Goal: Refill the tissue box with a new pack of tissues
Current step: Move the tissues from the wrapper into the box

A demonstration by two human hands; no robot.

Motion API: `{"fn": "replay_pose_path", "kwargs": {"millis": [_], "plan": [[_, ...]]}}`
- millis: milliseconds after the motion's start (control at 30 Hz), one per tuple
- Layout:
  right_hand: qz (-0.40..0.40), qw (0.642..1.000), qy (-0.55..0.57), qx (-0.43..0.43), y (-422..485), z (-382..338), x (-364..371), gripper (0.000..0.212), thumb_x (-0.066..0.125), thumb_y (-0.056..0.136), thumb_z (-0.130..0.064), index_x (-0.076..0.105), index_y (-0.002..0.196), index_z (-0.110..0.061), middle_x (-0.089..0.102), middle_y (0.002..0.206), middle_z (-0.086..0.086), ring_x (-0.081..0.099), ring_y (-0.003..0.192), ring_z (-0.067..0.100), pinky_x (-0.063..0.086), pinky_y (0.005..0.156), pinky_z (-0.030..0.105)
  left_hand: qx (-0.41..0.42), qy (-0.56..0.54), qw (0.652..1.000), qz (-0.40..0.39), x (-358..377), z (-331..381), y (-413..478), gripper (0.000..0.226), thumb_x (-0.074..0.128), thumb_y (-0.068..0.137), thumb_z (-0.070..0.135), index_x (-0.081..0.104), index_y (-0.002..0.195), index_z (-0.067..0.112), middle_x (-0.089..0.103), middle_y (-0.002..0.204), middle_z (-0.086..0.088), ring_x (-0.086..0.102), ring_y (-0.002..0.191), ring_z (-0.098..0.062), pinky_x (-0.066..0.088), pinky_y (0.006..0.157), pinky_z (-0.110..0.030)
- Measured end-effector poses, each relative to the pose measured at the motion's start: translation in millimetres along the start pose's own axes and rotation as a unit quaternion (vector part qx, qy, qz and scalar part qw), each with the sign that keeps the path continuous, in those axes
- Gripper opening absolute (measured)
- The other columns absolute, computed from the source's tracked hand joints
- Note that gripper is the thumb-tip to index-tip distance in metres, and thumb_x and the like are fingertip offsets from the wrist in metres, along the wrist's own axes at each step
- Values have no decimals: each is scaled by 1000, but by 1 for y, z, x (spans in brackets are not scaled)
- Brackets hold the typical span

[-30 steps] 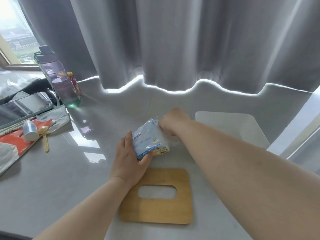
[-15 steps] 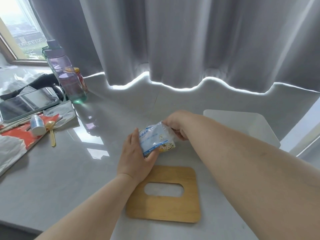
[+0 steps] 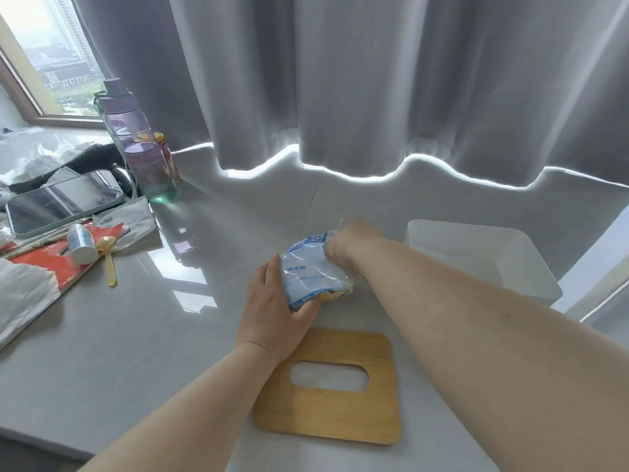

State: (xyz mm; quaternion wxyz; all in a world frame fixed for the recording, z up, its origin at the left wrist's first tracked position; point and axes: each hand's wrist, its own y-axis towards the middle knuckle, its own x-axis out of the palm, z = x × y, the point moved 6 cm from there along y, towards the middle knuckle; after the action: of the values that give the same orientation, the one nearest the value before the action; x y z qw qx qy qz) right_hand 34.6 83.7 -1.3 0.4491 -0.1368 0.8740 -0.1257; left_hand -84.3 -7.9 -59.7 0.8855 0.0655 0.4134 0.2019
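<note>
Across the pale bench [image 3: 102,335], toward its right edge, stands the white tissue box [image 3: 483,260], open-topped and, as far as I can see, empty. Nearer me, by the front edge, the wooden lid [image 3: 326,386] lies flat with its slot facing up, already off the box. Between the lid and the box sits the tissue pack [image 3: 313,270], in blue and clear wrap, its long axis running from my left hand up and away toward my right.

My left hand [image 3: 275,308] cups the near end of the pack, fingers against its side and thumb tucked under the lower corner: a holding grip, closed on it. My right hand [image 3: 354,240] is bunched at the far end, apparently pinching the wrap there, though the fingertips are hidden. I judge I am about to tear the wrap open. The box lies just right of my right hand, so that hand is the nearer one for dropping the tissues in.
</note>
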Motion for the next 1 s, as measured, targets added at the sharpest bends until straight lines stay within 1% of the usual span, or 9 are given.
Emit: {"fn": "replay_pose_path", "kwargs": {"millis": [100,333,400,467,633,700,767,900,1000], "plan": [[60,998,-37,-5,2,-2,-2,15,59,85,-23,53,92,-11,55,93,5,57,92,26,46,83,30,-2,-2,1000,6,0,-1,0,83,64,79,40,22,147,15,34,142,2,28,131,-15,24,99,-18],[44,997,-55,-39,1,-7,-3,9,57,87,-16,57,90,-7,50,89,2,45,86,21,36,73,25,5,2,1000,15,0,0,0,84,65,77,42,24,146,15,37,139,2,29,129,-15,28,100,-21],[36,995,-87,-29,1,-5,-3,31,50,91,-15,33,65,-13,40,74,0,40,85,21,34,73,25,1,8,1000,10,1,-1,0,86,65,77,44,23,146,16,35,140,2,28,130,-14,31,101,-25],[25,995,-95,-28,3,-4,-3,38,46,93,-14,22,63,-15,29,69,-2,36,77,19,33,69,23,-1,11,1000,8,1,-1,0,87,65,77,45,22,146,16,34,141,3,27,131,-14,31,102,-25],[53,991,-102,-71,-1,-6,-4,25,54,86,-14,42,64,-11,42,66,1,47,77,24,37,67,25,-2,15,1000,7,0,-1,0,89,66,76,45,21,147,15,34,142,3,26,132,-13,29,103,-24],[59,990,-97,-81,-2,-7,-3,7,54,86,-14,54,82,-8,46,73,2,47,80,24,37,68,24,-2,12,1000,7,0,0,0,89,66,75,46,22,147,15,34,141,3,27,131,-13,29,103,-24],[62,990,-92,-82,-2,-7,-4,18,54,87,-15,59,102,-5,50,86,5,47,82,24,37,69,25,-1,10,1000,7,0,0,0,89,66,75,46,23,146,15,34,141,2,27,131,-14,28,103,-24],[52,992,-94,-72,-1,-6,-6,11,56,87,-20,52,84,-10,54,89,5,51,83,24,40,70,26,-5,10,1000,10,0,-1,-1,90,68,75,43,22,147,13,34,142,1,26,132,-14,26,105,-24],[88,990,-73,-79,2,-5,-10,20,59,84,-19,47,69,-12,50,72,0,50,78,24,38,66,24,-3,7,1000,12,0,-1,0,88,68,75,43,24,146,14,35,140,2,27,130,-13,26,102,-21]]}}
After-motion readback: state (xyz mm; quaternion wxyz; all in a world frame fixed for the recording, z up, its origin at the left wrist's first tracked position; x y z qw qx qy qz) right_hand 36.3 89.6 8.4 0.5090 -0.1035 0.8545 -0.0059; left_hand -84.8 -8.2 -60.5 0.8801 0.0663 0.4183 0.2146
